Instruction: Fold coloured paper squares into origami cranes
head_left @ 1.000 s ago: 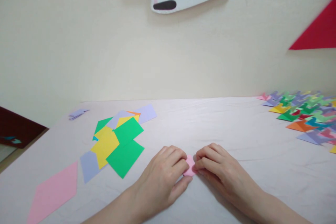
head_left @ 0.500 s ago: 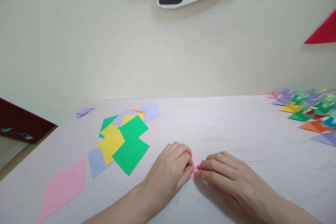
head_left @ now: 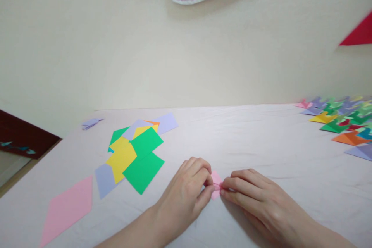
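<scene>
Presently pinched: one small piece of folded pink paper point(head_left: 216, 177), creased crosswise in a darker pink, low on the pale cloth-covered table point(head_left: 261, 131); it lies to the right of the overlapping pile of coloured paper sheets point(head_left: 122, 159) and nearer to us.
Left hand: our bare left hand point(head_left: 188, 190), right of the pile, grips the folded paper's left side narrowly between thumb and curled fingers.
Right hand: our bare right hand point(head_left: 258, 193), farther right of the pile, holds the other side with fingertips drawn together.
Sheets counted: in the pile we make out three green, three lilac, at least two yellow, one orange sliver and one blue.
Pink sheet: one flat, four-sided pink paper sheet point(head_left: 69, 207), left of the pile and nearer to us.
Lilac shape: one folded lilac paper shape point(head_left: 91, 123), left of the pile and beyond it.
Folded figures: many-coloured folded paper figures point(head_left: 334, 126), far right of the pile, overlapping too much for us to count.
In the way: our fingers hide both sides of the folded paper.
</scene>
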Demonstrator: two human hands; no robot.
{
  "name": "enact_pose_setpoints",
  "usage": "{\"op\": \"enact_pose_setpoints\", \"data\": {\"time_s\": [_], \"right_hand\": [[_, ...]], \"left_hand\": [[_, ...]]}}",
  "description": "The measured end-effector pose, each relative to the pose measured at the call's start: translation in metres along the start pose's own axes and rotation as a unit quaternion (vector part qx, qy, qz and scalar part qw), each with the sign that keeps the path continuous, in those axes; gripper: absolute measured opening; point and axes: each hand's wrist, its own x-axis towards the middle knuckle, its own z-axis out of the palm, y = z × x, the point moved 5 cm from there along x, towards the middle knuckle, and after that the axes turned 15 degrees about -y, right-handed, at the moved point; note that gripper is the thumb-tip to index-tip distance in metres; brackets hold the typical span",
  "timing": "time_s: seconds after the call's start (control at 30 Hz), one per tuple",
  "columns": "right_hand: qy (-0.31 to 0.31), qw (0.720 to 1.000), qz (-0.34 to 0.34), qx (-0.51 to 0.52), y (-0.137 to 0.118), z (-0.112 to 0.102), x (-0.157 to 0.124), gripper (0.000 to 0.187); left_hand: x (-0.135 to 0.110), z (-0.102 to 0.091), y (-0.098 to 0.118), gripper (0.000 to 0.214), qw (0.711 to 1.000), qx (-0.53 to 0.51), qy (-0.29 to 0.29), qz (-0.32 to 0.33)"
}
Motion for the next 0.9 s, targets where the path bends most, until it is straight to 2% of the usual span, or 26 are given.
{"op": "enact_pose_setpoints", "data": {"time_s": [0.67, 0.9], "right_hand": [[-0.025, 0.999, -0.003, 0.034, 0.0038, 0.0088, -0.0002, 0.033], [-0.011, 1.000, -0.007, 0.021, 0.0028, 0.0067, 0.0002, 0.035]], "left_hand": [[0.0076, 0.0022, -0.0031, 0.024, 1.000, 0.004, 0.011, -0.021], [0.0086, 0.0006, -0.0018, 0.024, 0.999, 0.024, 0.002, -0.033]]}}
